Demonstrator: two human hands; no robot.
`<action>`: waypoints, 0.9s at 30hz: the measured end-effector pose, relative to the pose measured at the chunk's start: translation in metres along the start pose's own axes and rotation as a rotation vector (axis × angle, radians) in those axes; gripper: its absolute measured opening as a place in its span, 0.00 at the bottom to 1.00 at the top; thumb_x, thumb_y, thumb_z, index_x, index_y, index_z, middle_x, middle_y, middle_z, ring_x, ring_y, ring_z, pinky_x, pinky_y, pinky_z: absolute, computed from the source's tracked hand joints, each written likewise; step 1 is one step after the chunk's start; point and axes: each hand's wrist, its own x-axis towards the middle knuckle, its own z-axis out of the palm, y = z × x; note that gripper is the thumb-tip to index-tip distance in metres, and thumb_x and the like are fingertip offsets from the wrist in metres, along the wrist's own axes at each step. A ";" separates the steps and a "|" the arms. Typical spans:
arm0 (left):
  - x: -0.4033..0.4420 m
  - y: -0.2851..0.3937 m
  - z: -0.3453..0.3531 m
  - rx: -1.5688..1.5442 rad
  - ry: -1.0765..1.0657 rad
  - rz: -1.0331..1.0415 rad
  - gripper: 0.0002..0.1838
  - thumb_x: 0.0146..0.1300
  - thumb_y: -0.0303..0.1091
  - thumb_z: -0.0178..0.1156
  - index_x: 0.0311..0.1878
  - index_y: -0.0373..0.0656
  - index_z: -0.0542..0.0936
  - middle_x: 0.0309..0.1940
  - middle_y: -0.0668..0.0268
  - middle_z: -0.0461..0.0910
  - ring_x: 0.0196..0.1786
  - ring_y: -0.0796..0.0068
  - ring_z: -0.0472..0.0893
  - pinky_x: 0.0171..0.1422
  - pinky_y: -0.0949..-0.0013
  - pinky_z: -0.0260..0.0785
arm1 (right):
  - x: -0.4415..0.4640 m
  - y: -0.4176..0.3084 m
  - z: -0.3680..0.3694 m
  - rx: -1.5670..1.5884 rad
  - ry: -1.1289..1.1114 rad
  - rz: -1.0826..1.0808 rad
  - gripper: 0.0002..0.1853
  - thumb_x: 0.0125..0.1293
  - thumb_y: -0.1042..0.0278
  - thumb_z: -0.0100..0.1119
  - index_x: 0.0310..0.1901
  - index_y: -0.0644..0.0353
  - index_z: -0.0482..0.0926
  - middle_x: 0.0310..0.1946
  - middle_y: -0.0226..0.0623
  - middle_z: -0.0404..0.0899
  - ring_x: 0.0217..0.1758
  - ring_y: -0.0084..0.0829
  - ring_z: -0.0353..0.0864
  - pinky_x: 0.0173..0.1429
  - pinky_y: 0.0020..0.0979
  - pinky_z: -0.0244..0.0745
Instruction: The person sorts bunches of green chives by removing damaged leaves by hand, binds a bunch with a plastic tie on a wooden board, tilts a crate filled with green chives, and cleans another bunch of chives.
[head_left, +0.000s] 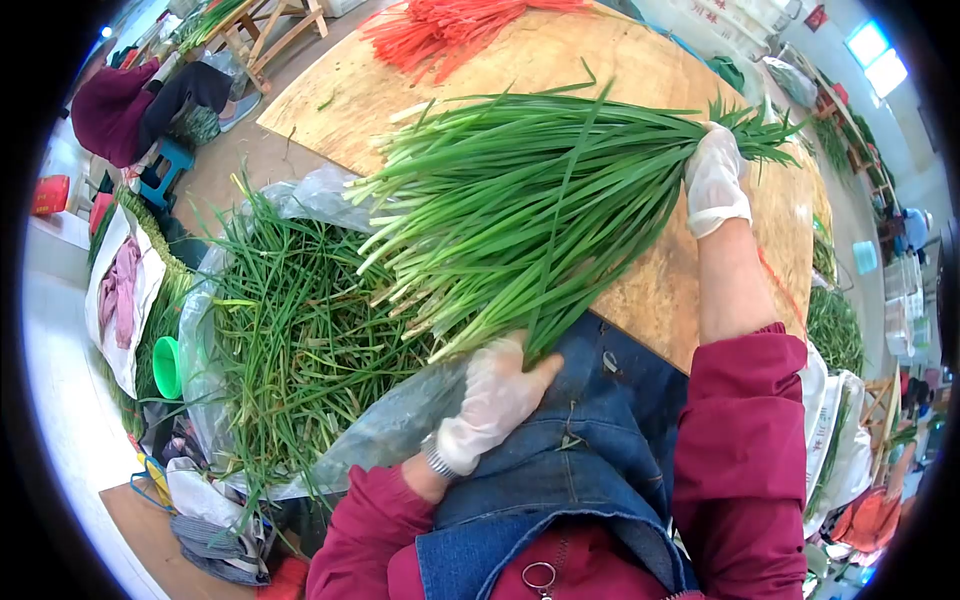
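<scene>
1. Clamping the leafy, narrow end of a large, fanned bunch of long green stalks in the white-gloved right hand.
2. Touching the bunch's lower edge with the white-gloved left hand; cannot tell whether closed on any stalks, with fingers partly hidden.
3. Holding the bunch over the pale wooden bench, pale stalk ends towards a clear plastic bag of loose green leaves.
4. Facing a tangle of thin red strips on the bench's far part.
</scene>
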 end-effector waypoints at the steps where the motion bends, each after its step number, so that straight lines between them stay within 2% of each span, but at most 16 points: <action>1: 0.003 -0.002 0.007 -0.247 0.141 0.083 0.17 0.56 0.38 0.63 0.44 0.36 0.79 0.32 0.51 0.81 0.33 0.58 0.80 0.41 0.63 0.71 | 0.000 0.000 0.000 -0.016 0.014 -0.012 0.10 0.53 0.72 0.61 0.36 0.64 0.73 0.29 0.39 0.78 0.26 0.34 0.75 0.31 0.36 0.71; 4: -0.009 0.002 -0.021 -0.307 0.045 -0.068 0.11 0.56 0.34 0.63 0.38 0.36 0.80 0.26 0.54 0.81 0.26 0.66 0.78 0.34 0.64 0.69 | -0.002 -0.001 0.000 -0.025 0.031 -0.028 0.12 0.54 0.72 0.60 0.38 0.67 0.72 0.31 0.41 0.79 0.27 0.34 0.77 0.32 0.36 0.74; 6: -0.027 -0.016 -0.045 0.038 0.120 0.113 0.10 0.54 0.32 0.62 0.35 0.35 0.80 0.24 0.54 0.80 0.26 0.61 0.78 0.33 0.62 0.69 | -0.003 -0.001 -0.001 0.017 0.002 -0.010 0.14 0.54 0.72 0.60 0.40 0.69 0.71 0.32 0.42 0.79 0.28 0.35 0.78 0.33 0.36 0.75; 8: -0.053 -0.034 -0.093 0.241 -0.036 0.059 0.05 0.51 0.28 0.60 0.30 0.37 0.79 0.21 0.55 0.77 0.25 0.60 0.78 0.31 0.60 0.69 | 0.007 0.003 -0.001 0.038 -0.046 -0.028 0.15 0.54 0.73 0.60 0.41 0.70 0.71 0.33 0.43 0.79 0.29 0.35 0.79 0.33 0.37 0.76; 9: -0.071 -0.058 -0.114 0.319 0.109 0.112 0.02 0.49 0.26 0.58 0.25 0.38 0.77 0.18 0.59 0.76 0.22 0.64 0.76 0.28 0.60 0.67 | 0.016 0.003 -0.001 0.051 -0.065 -0.040 0.15 0.54 0.73 0.60 0.41 0.70 0.70 0.34 0.43 0.79 0.29 0.35 0.79 0.33 0.37 0.77; 10: -0.088 -0.069 -0.146 0.544 0.102 -0.036 0.04 0.48 0.23 0.56 0.21 0.41 0.74 0.17 0.63 0.73 0.22 0.68 0.73 0.30 0.62 0.65 | 0.035 0.004 -0.002 -0.130 -0.085 -0.106 0.17 0.57 0.77 0.56 0.45 0.74 0.66 0.34 0.46 0.78 0.27 0.39 0.80 0.29 0.39 0.79; 11: -0.108 -0.101 -0.166 0.951 0.308 0.059 0.05 0.48 0.21 0.54 0.22 0.44 0.73 0.20 0.64 0.71 0.26 0.69 0.71 0.35 0.64 0.64 | 0.028 0.003 -0.003 -0.116 -0.072 -0.103 0.17 0.57 0.77 0.56 0.46 0.74 0.66 0.34 0.46 0.78 0.27 0.39 0.80 0.30 0.39 0.79; 12: -0.112 -0.100 -0.182 1.303 0.257 -0.159 0.08 0.46 0.18 0.54 0.28 0.43 0.75 0.24 0.64 0.70 0.29 0.67 0.70 0.39 0.64 0.63 | 0.013 -0.003 -0.002 -0.104 -0.064 -0.100 0.17 0.56 0.77 0.56 0.46 0.74 0.66 0.35 0.46 0.78 0.28 0.39 0.80 0.30 0.39 0.79; 13: -0.118 -0.098 -0.186 1.338 0.395 -0.059 0.11 0.47 0.18 0.56 0.34 0.43 0.76 0.28 0.63 0.73 0.32 0.64 0.72 0.41 0.61 0.64 | 0.002 -0.003 0.000 -0.089 -0.060 -0.094 0.17 0.56 0.77 0.56 0.46 0.74 0.66 0.35 0.46 0.77 0.28 0.39 0.80 0.30 0.39 0.79; 15: -0.108 -0.082 -0.162 1.005 0.537 0.267 0.10 0.50 0.19 0.58 0.36 0.43 0.78 0.30 0.61 0.75 0.35 0.61 0.74 0.44 0.61 0.66 | 0.017 -0.002 -0.004 -0.026 -0.079 -0.005 0.17 0.56 0.79 0.55 0.46 0.75 0.66 0.36 0.48 0.77 0.30 0.41 0.81 0.31 0.40 0.80; 16: -0.102 -0.070 -0.140 0.712 0.350 0.137 0.08 0.53 0.22 0.58 0.38 0.43 0.78 0.33 0.60 0.77 0.37 0.60 0.77 0.44 0.62 0.69 | 0.030 0.001 -0.005 -0.008 -0.092 -0.002 0.18 0.55 0.79 0.56 0.47 0.75 0.65 0.36 0.48 0.77 0.30 0.41 0.81 0.31 0.40 0.80; 17: -0.085 -0.048 -0.124 0.487 0.251 0.379 0.10 0.53 0.23 0.58 0.40 0.41 0.77 0.32 0.61 0.78 0.34 0.59 0.78 0.37 0.62 0.71 | 0.036 0.002 -0.002 0.014 -0.106 0.003 0.18 0.55 0.80 0.56 0.47 0.75 0.65 0.36 0.48 0.77 0.31 0.41 0.81 0.31 0.41 0.80; 18: -0.073 -0.031 -0.103 0.389 0.146 0.370 0.11 0.52 0.22 0.57 0.40 0.41 0.77 0.31 0.60 0.78 0.30 0.58 0.79 0.33 0.61 0.72 | 0.010 -0.004 -0.003 0.035 -0.070 -0.008 0.17 0.54 0.81 0.56 0.46 0.75 0.66 0.35 0.49 0.77 0.29 0.42 0.81 0.31 0.42 0.81; 20: -0.050 -0.005 -0.069 0.477 0.117 0.328 0.10 0.52 0.25 0.61 0.39 0.41 0.79 0.32 0.58 0.78 0.31 0.55 0.79 0.34 0.62 0.72 | 0.002 -0.007 0.001 0.036 -0.001 -0.013 0.17 0.53 0.82 0.56 0.45 0.75 0.66 0.34 0.50 0.77 0.27 0.43 0.80 0.30 0.42 0.81; 23: -0.014 -0.019 -0.030 0.671 0.301 0.365 0.19 0.49 0.29 0.64 0.44 0.36 0.72 0.35 0.56 0.71 0.37 0.59 0.75 0.40 0.60 0.67 | -0.001 -0.008 -0.002 0.045 -0.023 -0.035 0.18 0.52 0.83 0.56 0.45 0.76 0.65 0.33 0.51 0.77 0.24 0.42 0.80 0.27 0.41 0.81; 27: 0.017 -0.041 -0.017 0.803 0.388 0.503 0.12 0.49 0.30 0.60 0.38 0.37 0.74 0.24 0.62 0.68 0.25 0.66 0.72 0.27 0.67 0.66 | 0.004 -0.003 -0.008 0.008 -0.050 -0.070 0.20 0.52 0.81 0.58 0.47 0.75 0.65 0.34 0.49 0.77 0.27 0.41 0.80 0.29 0.40 0.79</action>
